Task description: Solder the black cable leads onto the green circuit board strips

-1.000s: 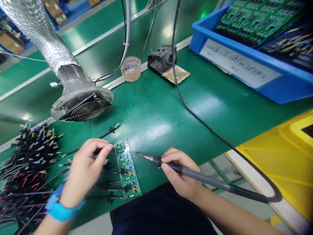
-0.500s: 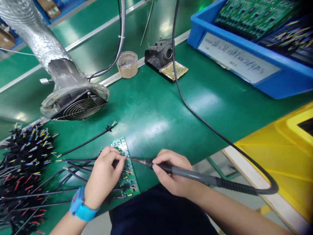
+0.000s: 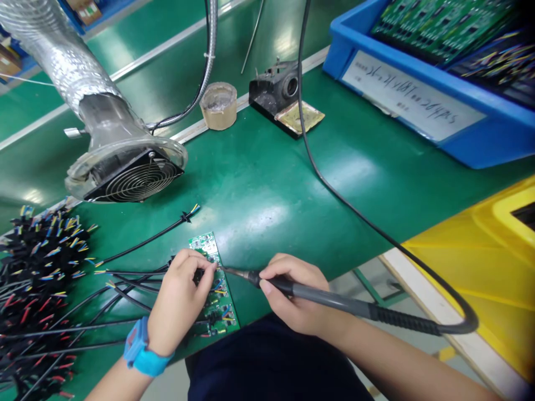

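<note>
My right hand point(image 3: 295, 292) is closed around the grip of a soldering iron point(image 3: 334, 298), its thin tip pointing left at the green circuit board point(image 3: 225, 306). The tip meets the board's right side, close to my left fingertips. My left hand point(image 3: 181, 292), with a blue wristband point(image 3: 146, 351), pinches thumb and forefinger over the board, on what looks like the wire end of a black cable point(image 3: 156, 272). That end is mostly hidden by the fingers. Lower on the board, several coloured wires are attached.
A fume extractor point(image 3: 137, 172) hangs at the upper left above a pile of cables point(image 3: 42, 262). Behind stand a tape roll point(image 3: 219, 108) and an iron stand point(image 3: 278, 92). A blue bin point(image 3: 418, 106) holds boards; a yellow bin point(image 3: 472, 250) is at right. The iron's cord point(image 3: 355, 214) crosses the bench.
Both hands keep nearly the same pose, with the iron's tip still at the board beside my left fingertips. The view has shifted slightly.
</note>
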`<state>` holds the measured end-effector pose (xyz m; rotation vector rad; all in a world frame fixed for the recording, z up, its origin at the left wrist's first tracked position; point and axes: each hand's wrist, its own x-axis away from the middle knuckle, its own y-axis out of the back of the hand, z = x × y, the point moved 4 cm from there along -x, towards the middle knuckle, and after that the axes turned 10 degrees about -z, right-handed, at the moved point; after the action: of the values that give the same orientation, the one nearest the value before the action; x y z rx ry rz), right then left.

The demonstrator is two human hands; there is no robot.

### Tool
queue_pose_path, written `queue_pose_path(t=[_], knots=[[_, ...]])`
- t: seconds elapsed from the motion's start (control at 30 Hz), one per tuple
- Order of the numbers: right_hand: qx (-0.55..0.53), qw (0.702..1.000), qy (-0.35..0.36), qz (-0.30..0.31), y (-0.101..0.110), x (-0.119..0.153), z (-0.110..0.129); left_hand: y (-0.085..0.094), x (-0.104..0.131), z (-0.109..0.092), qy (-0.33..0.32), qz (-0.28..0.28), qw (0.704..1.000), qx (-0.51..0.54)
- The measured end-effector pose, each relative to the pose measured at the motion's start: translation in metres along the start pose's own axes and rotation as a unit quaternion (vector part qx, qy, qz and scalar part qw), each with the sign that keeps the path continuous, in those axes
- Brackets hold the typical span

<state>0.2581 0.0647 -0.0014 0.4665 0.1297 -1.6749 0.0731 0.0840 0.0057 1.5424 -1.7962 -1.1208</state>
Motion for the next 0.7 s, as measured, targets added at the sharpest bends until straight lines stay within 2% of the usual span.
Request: queue_pose_path(t=[0.37, 0.57, 0.7], knots=[[-0.001, 1.0, -0.011, -0.002, -0.0001, 0.0006, -0.0014, -0.003, 0.0021, -0.002, -0.029, -0.023, 0.999, -0.028], [-0.033, 0.997, -0.043, -0.062, 0.0052, 0.0067, -0.0085, -0.0029, 0.002, -0.0041, -0.021, -0.015, 0.999, -0.03], [-0.022, 0.997, -0.047, -0.056, 0.0041, 0.0071, -0.0087, -0.0027, 0.0019, -0.005, -0.031, -0.017, 0.999, -0.035]])
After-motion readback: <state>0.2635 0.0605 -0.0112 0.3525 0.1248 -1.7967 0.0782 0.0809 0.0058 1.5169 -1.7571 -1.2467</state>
